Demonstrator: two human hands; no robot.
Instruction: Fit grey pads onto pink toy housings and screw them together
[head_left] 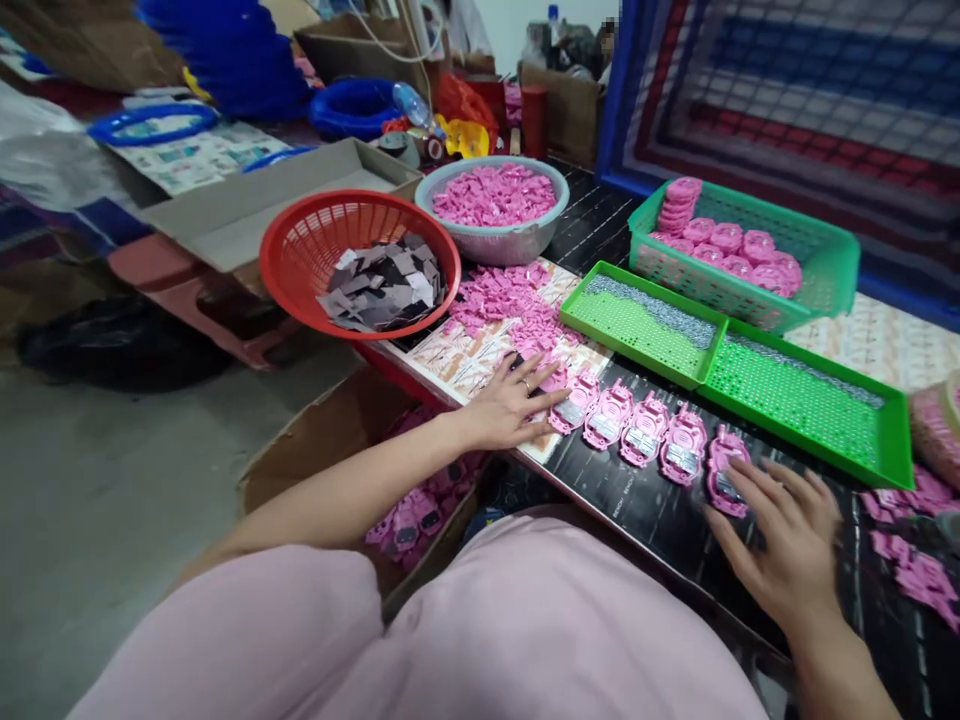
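A row of several pink plastic casings, each with silvery-grey pieces inside, runs along the table edge. My left hand lies with fingers spread at the row's left end, its fingertips at the leftmost casing. At the other end, my right hand is slightly blurred, fingers apart. Its index finger and thumb reach to the rightmost casing, seeming to touch it without closing round it. Small pink parts are heaped just beyond my left hand.
Behind the row stands a green two-part tray with tiny metal pieces. A teal basket holds pink casings. Grey plates fill a red basket; a pale basin holds pink parts. Below the edge is a cardboard box.
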